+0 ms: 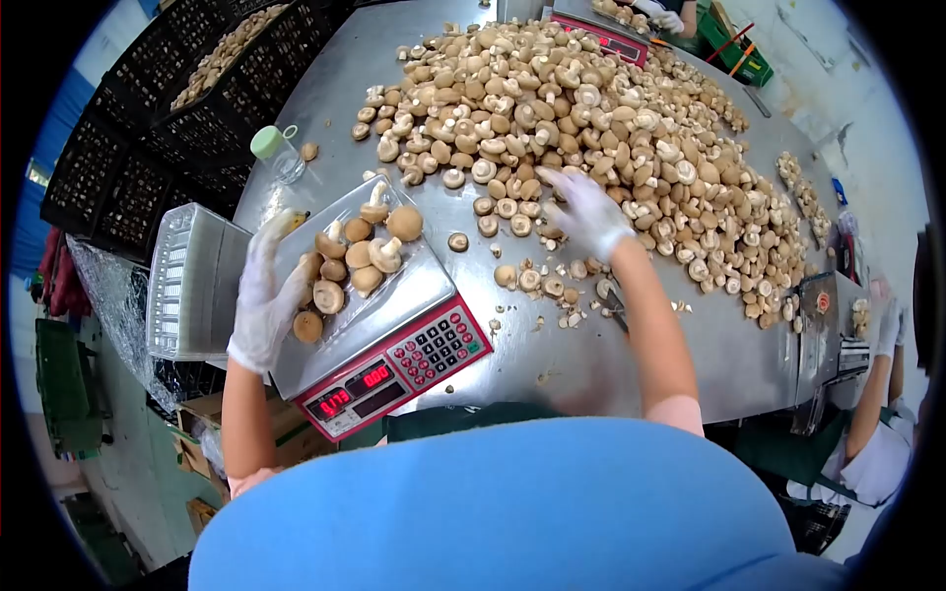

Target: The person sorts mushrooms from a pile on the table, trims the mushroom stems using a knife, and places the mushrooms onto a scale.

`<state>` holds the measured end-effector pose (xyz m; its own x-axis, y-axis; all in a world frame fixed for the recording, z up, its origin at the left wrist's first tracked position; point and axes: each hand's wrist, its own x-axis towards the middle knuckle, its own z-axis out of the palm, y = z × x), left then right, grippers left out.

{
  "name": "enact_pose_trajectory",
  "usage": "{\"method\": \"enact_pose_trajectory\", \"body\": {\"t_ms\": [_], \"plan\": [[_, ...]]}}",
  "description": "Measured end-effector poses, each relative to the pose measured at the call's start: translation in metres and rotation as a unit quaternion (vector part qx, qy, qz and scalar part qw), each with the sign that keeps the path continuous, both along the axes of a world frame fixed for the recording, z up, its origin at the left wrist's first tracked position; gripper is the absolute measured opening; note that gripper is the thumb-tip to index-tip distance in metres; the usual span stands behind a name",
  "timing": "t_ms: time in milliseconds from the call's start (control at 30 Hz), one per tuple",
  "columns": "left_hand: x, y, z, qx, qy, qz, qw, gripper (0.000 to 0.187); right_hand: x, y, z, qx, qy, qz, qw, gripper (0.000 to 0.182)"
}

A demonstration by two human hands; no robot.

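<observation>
My left hand, in a white glove, rests at the left edge of the scale's metal pan. Its thumb and fingers are apart, beside a cluster of brown-capped mushrooms on the pan; it grips none of them. The red-framed digital scale shows lit red digits. Over the near edge of a large mushroom pile is my right hand, also gloved, fingers stretched out toward the mushrooms. Nothing shows in its grasp, though its palm side is hidden. Cut stems and small mushrooms lie just below that hand.
A stack of clear plastic trays stands left of the scale, with black crates behind. A green-lidded bottle sits on the metal table. A knife-like tool lies by my right forearm. Co-workers' gloved hands appear at right and far side.
</observation>
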<state>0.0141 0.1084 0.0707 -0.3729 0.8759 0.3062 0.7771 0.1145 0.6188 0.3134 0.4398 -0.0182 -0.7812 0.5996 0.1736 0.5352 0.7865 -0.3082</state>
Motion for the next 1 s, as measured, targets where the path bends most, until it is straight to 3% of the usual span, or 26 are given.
{"method": "enact_pose_trajectory", "body": {"t_ms": [100, 200, 300, 367, 433, 500, 533, 567, 633, 733, 767, 833, 867, 900, 933, 1000], "plan": [[0.001, -0.027, 0.003, 0.023, -0.039, 0.052, 0.998, 0.059, -0.073, 0.033, -0.004, 0.068, 0.029, 0.022, 0.997, 0.045], [-0.006, -0.055, -0.008, 0.037, -0.08, 0.112, 0.99, 0.057, -0.129, 0.049, -0.013, 0.109, -0.078, -0.045, 0.99, 0.036], [-0.01, -0.075, -0.02, 0.047, -0.126, 0.127, 0.983, 0.055, -0.146, 0.064, -0.045, 0.088, -0.064, -0.08, 0.991, 0.033], [-0.009, -0.083, -0.024, 0.056, -0.15, 0.14, 0.977, 0.053, -0.134, 0.076, -0.056, 0.089, 0.042, -0.041, 0.994, 0.033], [-0.01, -0.088, -0.027, 0.062, -0.127, 0.164, 0.976, 0.052, -0.123, 0.074, -0.049, -0.103, 0.18, -0.093, 0.974, 0.033], [-0.011, -0.089, -0.028, 0.069, -0.138, 0.174, 0.973, 0.051, -0.101, 0.059, -0.024, -0.242, 0.275, -0.107, 0.924, 0.031], [-0.012, -0.089, -0.028, 0.073, -0.134, 0.172, 0.973, 0.05, -0.094, 0.05, -0.015, -0.394, 0.35, -0.101, 0.844, 0.033], [-0.012, -0.089, -0.027, 0.076, -0.13, 0.17, 0.974, 0.05, -0.086, 0.045, -0.005, -0.505, 0.352, -0.101, 0.782, 0.04], [-0.004, -0.082, -0.025, 0.099, -0.153, 0.171, 0.968, 0.047, -0.072, 0.04, -0.003, -0.616, 0.357, -0.001, 0.702, 0.044], [0.017, -0.071, -0.023, 0.132, -0.053, 0.17, 0.975, 0.038, -0.054, 0.0, -0.01, -0.683, 0.396, 0.069, 0.609, 0.039], [0.035, -0.064, -0.02, 0.133, -0.052, 0.159, 0.977, 0.037, -0.045, -0.018, -0.014, -0.695, 0.39, 0.056, 0.602, 0.038], [0.069, -0.054, -0.029, 0.127, -0.038, 0.009, 0.991, 0.037, -0.033, -0.062, -0.013, -0.711, 0.317, 0.054, 0.625, 0.042], [0.094, -0.045, -0.029, 0.066, -0.185, -0.055, 0.979, 0.042, -0.028, -0.09, -0.013, -0.717, 0.305, 0.023, 0.627, 0.044], [0.11, -0.026, -0.036, 0.098, -0.112, -0.123, 0.981, 0.043, -0.015, -0.103, -0.025, -0.735, 0.249, 0.027, 0.63, 0.045], [0.119, -0.016, -0.038, 0.035, -0.151, -0.184, 0.971, 0.053, -0.008, -0.124, -0.018, -0.717, 0.2, 0.057, 0.665, 0.048], [0.135, -0.006, -0.06, 0.069, -0.166, -0.231, 0.956, 0.059, 0.006, -0.152, -0.015, -0.739, 0.138, 0.065, 0.656, 0.047]]}}
